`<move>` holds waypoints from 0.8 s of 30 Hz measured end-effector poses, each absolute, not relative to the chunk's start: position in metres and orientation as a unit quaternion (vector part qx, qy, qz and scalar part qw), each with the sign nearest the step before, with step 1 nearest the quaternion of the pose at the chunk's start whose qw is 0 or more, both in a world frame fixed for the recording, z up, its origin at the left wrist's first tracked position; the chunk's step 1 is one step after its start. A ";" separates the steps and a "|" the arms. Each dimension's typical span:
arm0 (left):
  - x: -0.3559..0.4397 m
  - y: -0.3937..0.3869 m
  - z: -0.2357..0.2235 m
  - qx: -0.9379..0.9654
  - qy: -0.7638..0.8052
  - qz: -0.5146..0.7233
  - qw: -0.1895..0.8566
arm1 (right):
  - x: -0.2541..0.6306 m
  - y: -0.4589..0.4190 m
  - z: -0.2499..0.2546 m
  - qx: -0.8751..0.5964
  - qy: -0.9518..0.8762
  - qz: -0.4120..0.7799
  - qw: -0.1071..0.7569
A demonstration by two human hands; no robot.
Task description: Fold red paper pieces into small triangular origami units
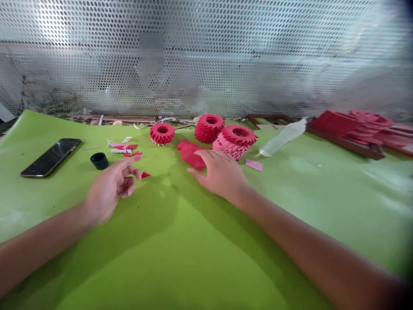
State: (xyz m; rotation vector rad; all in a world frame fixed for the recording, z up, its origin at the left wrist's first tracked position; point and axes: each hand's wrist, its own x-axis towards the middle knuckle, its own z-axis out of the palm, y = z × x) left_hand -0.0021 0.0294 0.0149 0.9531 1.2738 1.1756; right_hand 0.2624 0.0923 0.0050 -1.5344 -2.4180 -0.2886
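Head view: the right hand [222, 172] is spread over the near side of the red folded paper [189, 150], which lies toward the desk's far edge, at mid-length. Its thumb stands apart from the fingers; whether the fingertips touch the paper cannot be told. The left hand [108, 185] is unclenched, index finger extended and the others loosely curled, with no grasp evident. A small red piece [146, 175] is just beside its fingertips; contact cannot be confirmed.

The step in hand appears to be a reach for paper pieces. The next move probably calls for a light pinch at the paper's edge, without creasing it.

The desk [200, 258] has a smooth green covering. Along its far edge, three pleated paper rings [162, 138] stand beyond the hands. Toward the left edge lie a phone [51, 157] and a dark cap [99, 161]; paper scraps [124, 147] lie between the cap and the rings. A whitish bottle [282, 138] lies right of the rings. Red sheets [338, 125] occupy the far right corner. A perforated metal screen [206, 56] rises behind the desk.
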 end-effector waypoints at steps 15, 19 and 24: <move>-0.015 0.032 -0.005 0.629 0.521 0.418 0.397 | 0.264 0.095 0.005 -0.512 -0.843 -0.107 0.125; -0.016 0.034 -0.005 0.632 0.529 0.430 0.369 | 0.265 0.097 0.003 -0.492 -0.851 -0.127 0.130; -0.010 0.026 -0.002 0.678 0.508 0.407 0.342 | 0.266 0.098 0.009 -0.499 -0.832 -0.161 0.182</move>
